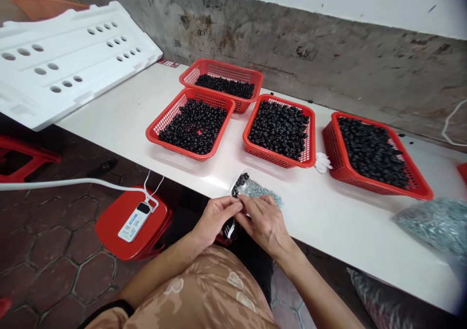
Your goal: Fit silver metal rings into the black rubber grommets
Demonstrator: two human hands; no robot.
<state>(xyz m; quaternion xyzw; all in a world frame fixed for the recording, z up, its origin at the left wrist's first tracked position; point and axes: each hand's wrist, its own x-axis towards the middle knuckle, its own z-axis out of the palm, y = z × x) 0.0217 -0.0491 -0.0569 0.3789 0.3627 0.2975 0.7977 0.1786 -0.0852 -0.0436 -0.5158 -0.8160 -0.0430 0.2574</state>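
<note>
My left hand (216,217) and my right hand (265,221) meet at the front edge of the white table (175,166). Their thumbs and fingertips are pinched close together, and whatever they hold is too small and covered to make out. Just beyond the fingers lies a heap of small silvery metal pieces (260,191). A few black ring-like parts (241,180) sit at its left side. Farther back stand a red basket (314,134) and another red basket (153,133), both filled with small black parts that have round holes.
Two more red baskets, one at the back (193,74) and one at the right (332,147), hold black parts. A bag of metal pieces (438,227) lies far right. A white foam panel (83,61) leans at left. A power strip (134,222) rests on a red stool (109,232).
</note>
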